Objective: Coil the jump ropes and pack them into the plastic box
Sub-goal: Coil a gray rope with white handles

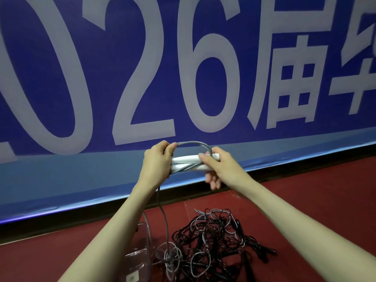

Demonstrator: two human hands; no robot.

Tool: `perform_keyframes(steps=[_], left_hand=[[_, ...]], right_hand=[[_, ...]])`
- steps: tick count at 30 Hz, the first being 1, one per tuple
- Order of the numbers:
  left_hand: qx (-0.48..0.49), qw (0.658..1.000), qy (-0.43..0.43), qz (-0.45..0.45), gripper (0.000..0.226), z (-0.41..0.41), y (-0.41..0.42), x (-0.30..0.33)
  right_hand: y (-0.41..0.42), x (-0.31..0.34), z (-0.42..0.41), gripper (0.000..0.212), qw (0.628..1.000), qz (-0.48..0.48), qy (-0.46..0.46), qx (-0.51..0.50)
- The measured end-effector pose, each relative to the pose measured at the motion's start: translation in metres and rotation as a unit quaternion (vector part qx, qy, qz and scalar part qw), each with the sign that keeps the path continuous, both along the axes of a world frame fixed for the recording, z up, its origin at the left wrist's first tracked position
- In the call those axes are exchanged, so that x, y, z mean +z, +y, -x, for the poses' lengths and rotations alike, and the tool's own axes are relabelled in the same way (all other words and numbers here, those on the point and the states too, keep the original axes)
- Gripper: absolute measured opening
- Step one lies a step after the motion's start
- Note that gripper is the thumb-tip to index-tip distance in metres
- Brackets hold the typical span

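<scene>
While both hands are raised in front of the blue banner (61,169), they hold a pair of white handles (186,164) lying side by side and level. The left hand (157,159) wraps around the handles' left end, and its thumb and forefinger pinch the grey cord (195,143), which arches over to the right hand (218,166). That hand grips the right end, thumb on top and fingers curled beneath. Some cord crosses the handles in slanting turns. From under the left wrist the cord hangs down to the red floor (305,200), ending in loose grey loops. Just right of those loops lies a tangled pile of black ropes (219,245). The clear plastic box (140,259) stands at the bottom edge, beside the pile.
</scene>
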State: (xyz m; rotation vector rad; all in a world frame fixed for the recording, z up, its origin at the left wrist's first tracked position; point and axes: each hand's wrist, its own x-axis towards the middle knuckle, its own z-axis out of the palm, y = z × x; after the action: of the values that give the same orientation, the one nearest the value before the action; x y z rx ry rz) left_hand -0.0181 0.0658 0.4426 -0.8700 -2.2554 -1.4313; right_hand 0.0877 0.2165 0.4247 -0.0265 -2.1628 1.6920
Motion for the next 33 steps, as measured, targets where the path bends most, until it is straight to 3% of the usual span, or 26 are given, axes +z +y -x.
perform_keyframes(steps=[2,9,14,18,22,26,29,31,33], left_hand=[[0.000,1.000,0.000,-0.015,0.039,-0.002,0.001,0.000],[0.003,0.995,0.001,-0.100,0.038,-0.005,0.002,0.004],[-0.071,0.989,-0.108,-0.069,0.038,-0.005,-0.004,0.014],[-0.189,0.957,-0.222,-0.004,0.037,0.000,-0.018,0.023],[-0.240,0.918,-0.316,0.005,0.038,0.008,-0.024,0.018],[-0.256,0.845,-0.464,-0.074,0.041,0.012,-0.023,0.002],[-0.288,0.813,-0.495,-0.111,0.013,0.016,-0.015,-0.014],[-0.313,0.816,-0.480,-0.073,0.011,0.013,-0.003,-0.026],[-0.293,0.850,-0.438,-0.012,0.026,0.005,0.012,-0.037]], right_hand=[[-0.001,-0.001,0.002,0.022,1.000,0.016,0.013,-0.020],[0.007,0.000,-0.003,0.018,0.998,0.014,-0.019,0.058],[0.017,0.004,-0.004,0.021,0.992,0.038,-0.032,0.118],[0.023,0.010,-0.007,0.018,0.988,0.056,-0.028,0.141],[0.024,0.010,-0.006,0.015,0.985,0.048,-0.016,0.167],[0.025,0.009,-0.005,0.021,0.985,0.025,-0.015,0.172],[0.023,0.011,-0.006,0.035,0.982,0.055,-0.001,0.179],[0.022,0.015,-0.007,0.035,0.984,0.059,0.015,0.165],[0.023,0.018,-0.007,0.028,0.992,0.027,0.025,0.121]])
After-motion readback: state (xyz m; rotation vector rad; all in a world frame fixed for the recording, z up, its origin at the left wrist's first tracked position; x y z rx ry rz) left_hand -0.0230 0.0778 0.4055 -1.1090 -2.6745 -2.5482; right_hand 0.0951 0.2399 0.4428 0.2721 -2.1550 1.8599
